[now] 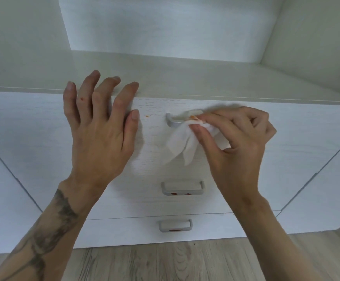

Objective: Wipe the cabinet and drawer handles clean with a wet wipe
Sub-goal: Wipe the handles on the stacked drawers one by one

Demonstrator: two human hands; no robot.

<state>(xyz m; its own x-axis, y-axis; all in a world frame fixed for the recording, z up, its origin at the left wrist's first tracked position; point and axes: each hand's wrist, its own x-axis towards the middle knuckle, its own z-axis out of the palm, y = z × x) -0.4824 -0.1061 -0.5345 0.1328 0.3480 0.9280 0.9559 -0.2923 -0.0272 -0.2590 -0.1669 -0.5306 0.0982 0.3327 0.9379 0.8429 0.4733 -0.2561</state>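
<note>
White drawer unit seen from above. Right hand (240,136) pinches a white wet wipe (182,142) betw. thumb and fingertips, pressing it on the right part of the top drawer handle (174,120); an orange-red smear shows at the contact spot. Left hand (100,126) is spread, fingers apart, flat on the top drawer front (33,128) near its upper edge, left of the handle. Middle handle (182,188) and bottom handle (175,225) each carry red marks. Small speck (147,116) sits left of the top handle. Wood floor (144,262) below.
</note>
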